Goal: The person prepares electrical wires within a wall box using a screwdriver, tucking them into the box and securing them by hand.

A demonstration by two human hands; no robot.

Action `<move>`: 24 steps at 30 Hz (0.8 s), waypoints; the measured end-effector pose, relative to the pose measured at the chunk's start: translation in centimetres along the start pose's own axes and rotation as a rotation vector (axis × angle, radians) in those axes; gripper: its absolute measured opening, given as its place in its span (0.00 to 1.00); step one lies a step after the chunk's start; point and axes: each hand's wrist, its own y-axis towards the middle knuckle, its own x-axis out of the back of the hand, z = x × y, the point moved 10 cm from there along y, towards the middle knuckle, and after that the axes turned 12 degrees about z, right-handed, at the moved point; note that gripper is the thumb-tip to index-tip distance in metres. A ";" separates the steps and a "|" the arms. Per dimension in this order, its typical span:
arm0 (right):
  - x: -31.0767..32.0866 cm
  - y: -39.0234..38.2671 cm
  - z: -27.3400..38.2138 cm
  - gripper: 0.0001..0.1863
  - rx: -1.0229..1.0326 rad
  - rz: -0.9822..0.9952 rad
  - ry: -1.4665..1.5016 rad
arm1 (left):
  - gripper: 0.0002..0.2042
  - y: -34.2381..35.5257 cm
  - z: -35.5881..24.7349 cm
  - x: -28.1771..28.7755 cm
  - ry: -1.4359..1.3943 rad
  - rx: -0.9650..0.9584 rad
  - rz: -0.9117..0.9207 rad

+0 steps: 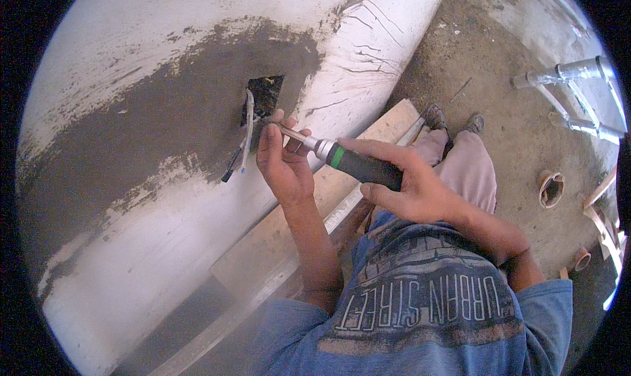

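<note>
My right hand (424, 188) is wrapped round the black handle of a screwdriver (361, 164) with a green ring and a silver collar. Its thin metal shaft points up and left toward the wall. Close to the tip, the fingers of my left hand (286, 172) are closed round the shaft; whether they also pinch a screw cannot be made out. Just beyond them, a dark square box opening (268, 90) is set in the wall. Out of it hang pale wires (249, 129), and a dark-ended cable (230, 169) droops below.
Grey plaster (151, 113) surrounds the opening on the white wall (151, 211). A wooden plank (253, 258) runs between the wall and me. To the right, a metal ladder (572, 96) and a round pipe piece (551, 188) are on the dirt floor (486, 67).
</note>
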 end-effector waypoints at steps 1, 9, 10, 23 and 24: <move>-0.2 0.0 0.0 0.31 -0.051 0.033 0.013 | 0.14 0.0 0.0 0.0 0.005 -0.004 -0.002; -1.0 -0.3 0.6 0.32 -0.014 0.022 0.072 | 0.18 -0.1 -0.1 0.3 0.123 -0.018 0.027; -1.0 -0.2 -0.6 0.33 -0.188 0.055 0.189 | 0.18 -0.1 -0.1 0.2 0.102 -0.016 0.007; -0.5 -0.1 0.1 0.28 -0.120 -0.032 0.055 | 0.20 -0.5 -0.5 -0.2 0.046 -0.047 -0.020; -0.5 -0.1 0.2 0.28 -0.111 -0.027 0.054 | 0.20 -0.4 -0.5 -0.4 0.053 -0.035 -0.006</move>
